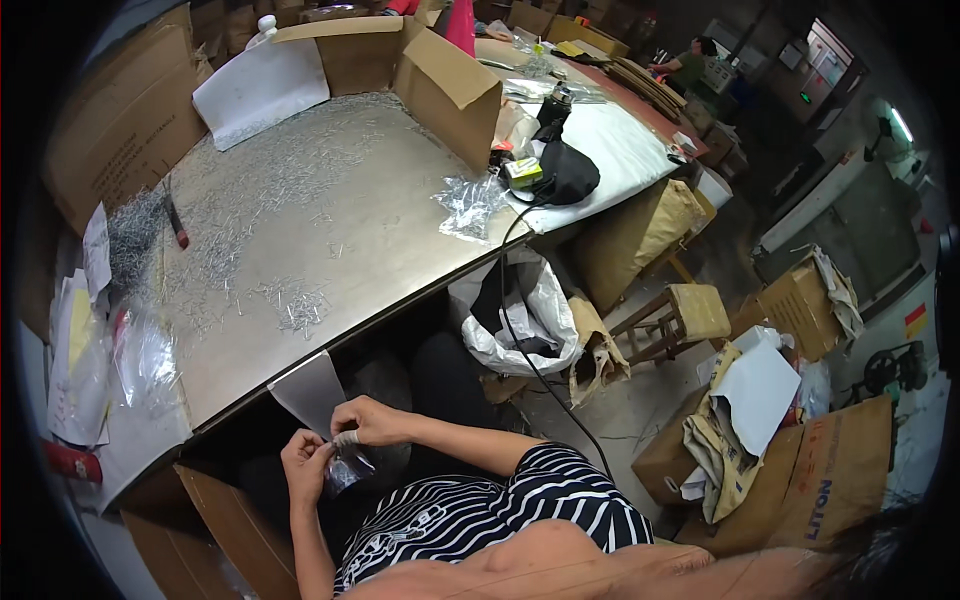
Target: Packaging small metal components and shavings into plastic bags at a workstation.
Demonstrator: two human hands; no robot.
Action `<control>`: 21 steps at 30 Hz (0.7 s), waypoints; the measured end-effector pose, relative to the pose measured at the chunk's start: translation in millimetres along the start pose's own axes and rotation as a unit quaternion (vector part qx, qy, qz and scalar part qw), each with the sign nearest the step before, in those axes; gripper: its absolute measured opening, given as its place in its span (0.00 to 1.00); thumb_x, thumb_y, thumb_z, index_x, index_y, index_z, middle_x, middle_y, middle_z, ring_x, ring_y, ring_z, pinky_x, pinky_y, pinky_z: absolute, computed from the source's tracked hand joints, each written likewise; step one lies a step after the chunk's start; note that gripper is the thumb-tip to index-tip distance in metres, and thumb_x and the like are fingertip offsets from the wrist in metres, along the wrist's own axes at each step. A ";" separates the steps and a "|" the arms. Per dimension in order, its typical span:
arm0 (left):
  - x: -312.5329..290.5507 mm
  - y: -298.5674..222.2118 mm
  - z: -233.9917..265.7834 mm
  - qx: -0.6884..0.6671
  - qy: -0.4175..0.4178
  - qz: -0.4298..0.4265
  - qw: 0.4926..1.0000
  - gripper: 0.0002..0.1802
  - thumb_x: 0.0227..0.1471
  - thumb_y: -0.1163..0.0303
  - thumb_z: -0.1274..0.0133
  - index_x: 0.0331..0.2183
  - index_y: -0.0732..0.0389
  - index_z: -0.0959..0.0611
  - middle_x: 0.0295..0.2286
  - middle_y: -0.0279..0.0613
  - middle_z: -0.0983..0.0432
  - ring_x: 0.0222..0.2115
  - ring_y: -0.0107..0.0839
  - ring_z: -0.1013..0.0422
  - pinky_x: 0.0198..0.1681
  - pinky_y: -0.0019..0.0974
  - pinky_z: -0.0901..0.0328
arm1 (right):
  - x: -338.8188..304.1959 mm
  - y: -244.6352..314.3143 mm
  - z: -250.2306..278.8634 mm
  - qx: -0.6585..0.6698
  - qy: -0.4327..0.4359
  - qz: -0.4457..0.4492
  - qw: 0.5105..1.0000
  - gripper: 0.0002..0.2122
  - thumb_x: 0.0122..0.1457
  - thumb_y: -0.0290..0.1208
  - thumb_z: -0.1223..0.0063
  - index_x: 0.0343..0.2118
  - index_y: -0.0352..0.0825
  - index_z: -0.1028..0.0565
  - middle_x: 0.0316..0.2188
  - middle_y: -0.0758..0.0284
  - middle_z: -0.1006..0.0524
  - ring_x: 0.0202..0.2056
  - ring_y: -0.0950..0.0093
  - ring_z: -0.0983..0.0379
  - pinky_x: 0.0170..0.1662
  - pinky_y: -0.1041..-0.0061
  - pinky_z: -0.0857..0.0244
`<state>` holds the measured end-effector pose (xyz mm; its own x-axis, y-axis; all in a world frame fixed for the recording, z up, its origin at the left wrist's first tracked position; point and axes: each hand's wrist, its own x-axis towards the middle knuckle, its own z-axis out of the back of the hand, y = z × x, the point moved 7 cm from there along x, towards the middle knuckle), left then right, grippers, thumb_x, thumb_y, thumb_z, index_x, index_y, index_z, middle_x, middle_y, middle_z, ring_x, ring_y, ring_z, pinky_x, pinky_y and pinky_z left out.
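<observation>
My left hand (306, 464) and my right hand (368, 421) are close together in front of the near table edge, just above my lap. Both pinch the upper edge of a small clear plastic bag (350, 468), which hangs below the fingers and shines. A pale wrap shows on a finger of the right hand. What the bag holds, if anything, I cannot make out. Just beyond the hands, a grey-white sheet (308, 392) leans at the table edge. Many thin metal pins (290, 165) lie scattered over the metal-topped table (370, 240), with a small heap (298, 305) nearest my hands.
Cardboard walls (450, 95) border the table's far side. A red-handled tool (177, 222) lies among pins at left. Clear bags (470, 207) and a black cloth bundle (568, 172) sit at right. A black cable (515, 330) hangs past a white sack (470, 325). Cartons (810, 490) stand on the floor.
</observation>
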<state>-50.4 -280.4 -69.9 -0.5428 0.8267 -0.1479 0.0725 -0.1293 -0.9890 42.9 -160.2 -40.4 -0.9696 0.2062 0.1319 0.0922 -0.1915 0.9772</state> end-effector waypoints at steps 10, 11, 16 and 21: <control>-12.7 34.3 -6.3 -0.103 0.018 0.057 0.993 0.08 0.42 0.84 0.41 0.23 0.63 0.24 0.15 0.32 0.28 0.13 0.16 0.35 0.15 0.20 0.43 | -13.2 -13.7 -21.9 0.103 0.108 -0.067 0.987 0.07 0.50 0.22 0.42 0.31 0.28 0.27 0.22 0.68 0.26 0.25 0.80 0.32 0.30 0.78 0.36; -14.3 43.1 -7.6 -0.113 0.026 0.074 0.990 0.07 0.39 0.85 0.40 0.22 0.64 0.22 0.16 0.34 0.27 0.13 0.17 0.34 0.16 0.20 0.42 | -17.3 -21.4 -26.0 0.116 0.144 -0.083 0.979 0.06 0.49 0.21 0.43 0.31 0.28 0.26 0.22 0.68 0.26 0.26 0.80 0.31 0.31 0.78 0.35; -19.8 51.7 -17.1 -0.064 0.114 0.093 0.987 0.04 0.37 0.83 0.38 0.22 0.66 0.18 0.18 0.34 0.24 0.18 0.19 0.31 0.22 0.23 0.37 | -34.7 -42.9 -43.2 0.108 0.256 -0.098 0.956 0.05 0.47 0.22 0.44 0.28 0.28 0.24 0.22 0.67 0.23 0.26 0.81 0.30 0.32 0.78 0.35; -15.2 108.8 1.0 0.116 0.167 0.095 0.974 0.07 0.35 0.79 0.37 0.18 0.64 0.21 0.17 0.32 0.27 0.20 0.19 0.32 0.24 0.26 0.36 | -46.1 -100.1 -41.3 -0.268 0.260 -0.081 0.924 0.11 0.46 0.28 0.47 0.35 0.40 0.20 0.32 0.59 0.21 0.35 0.59 0.24 0.38 0.63 0.32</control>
<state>-35.1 -307.6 -175.2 -0.2325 0.9025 -0.3624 -0.0667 -0.3866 -0.9199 69.0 -190.2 -151.1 -0.9519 -0.1882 -0.2419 -0.0536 -0.6749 0.7360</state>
